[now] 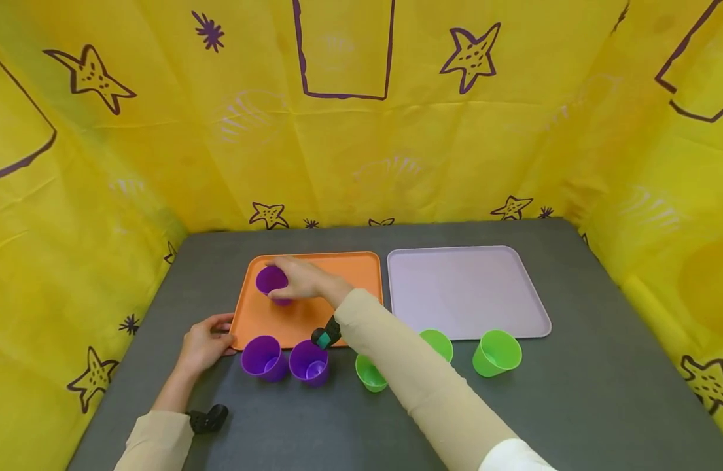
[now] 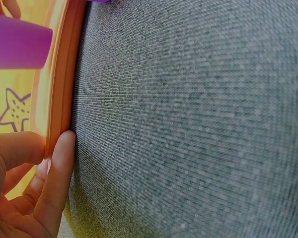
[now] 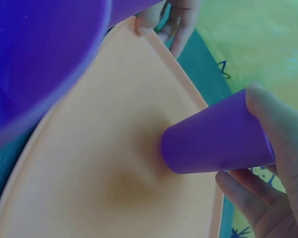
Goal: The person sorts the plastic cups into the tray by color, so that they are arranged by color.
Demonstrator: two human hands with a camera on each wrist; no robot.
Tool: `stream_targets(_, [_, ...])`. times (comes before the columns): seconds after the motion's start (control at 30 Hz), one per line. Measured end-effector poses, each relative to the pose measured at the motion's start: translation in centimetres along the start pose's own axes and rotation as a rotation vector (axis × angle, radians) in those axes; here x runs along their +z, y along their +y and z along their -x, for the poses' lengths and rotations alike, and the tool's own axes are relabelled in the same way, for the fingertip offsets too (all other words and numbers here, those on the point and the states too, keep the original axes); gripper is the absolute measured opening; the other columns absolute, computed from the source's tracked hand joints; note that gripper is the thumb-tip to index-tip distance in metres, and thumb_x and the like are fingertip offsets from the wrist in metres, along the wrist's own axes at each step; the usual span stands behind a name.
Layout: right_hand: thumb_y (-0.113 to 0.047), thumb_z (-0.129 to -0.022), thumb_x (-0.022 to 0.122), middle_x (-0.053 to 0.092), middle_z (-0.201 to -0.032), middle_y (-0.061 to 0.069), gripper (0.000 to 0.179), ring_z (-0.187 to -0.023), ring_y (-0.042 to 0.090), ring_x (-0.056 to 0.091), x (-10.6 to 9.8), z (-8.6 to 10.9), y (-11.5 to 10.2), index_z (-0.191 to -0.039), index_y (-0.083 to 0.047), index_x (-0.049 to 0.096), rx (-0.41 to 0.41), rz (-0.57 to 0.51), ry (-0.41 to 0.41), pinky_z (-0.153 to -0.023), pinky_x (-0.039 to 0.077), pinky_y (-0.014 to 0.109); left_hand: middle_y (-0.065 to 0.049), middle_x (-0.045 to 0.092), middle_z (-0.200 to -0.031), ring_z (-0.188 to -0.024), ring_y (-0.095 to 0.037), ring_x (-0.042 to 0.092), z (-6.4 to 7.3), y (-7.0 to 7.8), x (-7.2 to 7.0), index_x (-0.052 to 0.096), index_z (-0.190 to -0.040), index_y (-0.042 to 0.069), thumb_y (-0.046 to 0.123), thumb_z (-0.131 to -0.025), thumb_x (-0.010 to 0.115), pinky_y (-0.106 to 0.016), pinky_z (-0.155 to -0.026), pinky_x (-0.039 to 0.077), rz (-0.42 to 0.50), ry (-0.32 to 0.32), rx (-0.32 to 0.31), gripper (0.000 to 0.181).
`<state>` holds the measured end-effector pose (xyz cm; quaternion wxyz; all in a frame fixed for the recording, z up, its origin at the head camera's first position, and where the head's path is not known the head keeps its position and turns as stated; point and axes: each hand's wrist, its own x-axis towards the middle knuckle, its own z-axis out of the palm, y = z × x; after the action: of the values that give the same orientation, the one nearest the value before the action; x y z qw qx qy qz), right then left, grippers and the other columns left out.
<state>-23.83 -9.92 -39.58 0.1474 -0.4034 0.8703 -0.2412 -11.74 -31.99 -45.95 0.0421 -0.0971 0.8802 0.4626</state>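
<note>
My right hand (image 1: 302, 278) grips a purple cup (image 1: 271, 280) by its rim, over the left part of the orange tray (image 1: 352, 265). In the right wrist view this cup (image 3: 213, 139) is upright, its base close to the tray surface, with the thumb on one side and fingers on the other. At the tray's near left corner, my left hand (image 1: 201, 343) pinches the edge. The left wrist view has thumb and forefinger on the orange rim (image 2: 62, 74). Two more purple cups, one (image 1: 261, 360) left and one (image 1: 310, 364) right, stand just before the tray.
A pale lilac tray (image 1: 461, 288) lies to the right of the orange one. Three green cups, left (image 1: 370, 376), middle (image 1: 438, 341) and right (image 1: 496, 353), stand along the near side, partly behind my right sleeve (image 1: 420, 379). Yellow patterned cloth (image 1: 349, 150) walls the grey table.
</note>
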Motion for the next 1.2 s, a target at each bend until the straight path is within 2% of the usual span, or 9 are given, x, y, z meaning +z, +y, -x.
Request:
stream_targets(0.2, [-0.040, -0.084, 0.064, 0.048, -0.132, 0.003, 0.072, -0.112, 0.012, 0.051, 0.6, -0.6, -0.3, -0.140, -0.011, 0.031, 0.061, -0.055, -0.007, -0.094, 0.045, 0.019, -0.032, 0.056, -0.107, -0.076, -0.016, 0.066, 0.1, 0.1, 0.0, 0.047, -0.126, -0.011, -0.006, -0.079, 0.058, -0.029, -0.058, 0.058, 0.019, -0.003, 0.010, 0.049])
stream_targets(0.3, [-0.040, -0.083, 0.064, 0.050, -0.129, 0.003, 0.072, -0.108, 0.012, 0.052, 0.8, -0.8, -0.3, -0.140, -0.011, 0.031, 0.064, -0.079, -0.006, -0.090, 0.047, 0.019, -0.032, 0.056, -0.108, -0.077, -0.017, 0.067, 0.2, 0.2, 0.0, 0.047, -0.126, -0.010, -0.006, -0.079, 0.058, -0.030, -0.059, 0.058, 0.020, -0.007, 0.004, 0.049])
stream_targets(0.67, [-0.038, -0.087, 0.059, 0.044, -0.137, 0.004, 0.069, -0.117, 0.014, 0.049, 1.2, -1.9, -0.7, -0.143, -0.011, 0.028, 0.048, -0.058, -0.029, -0.097, 0.043, 0.021, -0.032, 0.056, -0.109, -0.079, -0.020, 0.067, 0.2, 0.3, -0.1, 0.046, -0.127, -0.010, -0.005, -0.080, 0.058, -0.030, -0.059, 0.058, 0.016, -0.012, -0.013, 0.049])
stream_targets(1.0, [-0.034, -0.088, 0.057, 0.046, -0.134, 0.003, 0.067, -0.117, 0.013, 0.048, 1.3, -2.4, -1.6, -0.143, -0.007, 0.029, 0.033, -0.042, -0.035, -0.096, 0.042, 0.018, -0.031, 0.055, -0.109, -0.079, -0.020, 0.066, 0.2, 0.3, -0.1, 0.046, -0.127, -0.010, -0.004, -0.080, 0.058, -0.030, -0.059, 0.058, 0.012, -0.012, -0.013, 0.048])
stream_targets(1.2, [-0.038, -0.089, 0.057, 0.036, -0.144, 0.004, 0.075, -0.126, 0.017, 0.042, 1.4, -2.6, -1.7, -0.147, -0.012, 0.019, 0.053, -0.055, -0.040, -0.102, 0.040, 0.023, -0.031, 0.056, -0.108, -0.078, -0.020, 0.066, 0.2, 0.3, -0.2, 0.046, -0.127, -0.010, -0.004, -0.080, 0.058, -0.030, -0.058, 0.058, 0.009, -0.011, -0.011, 0.048])
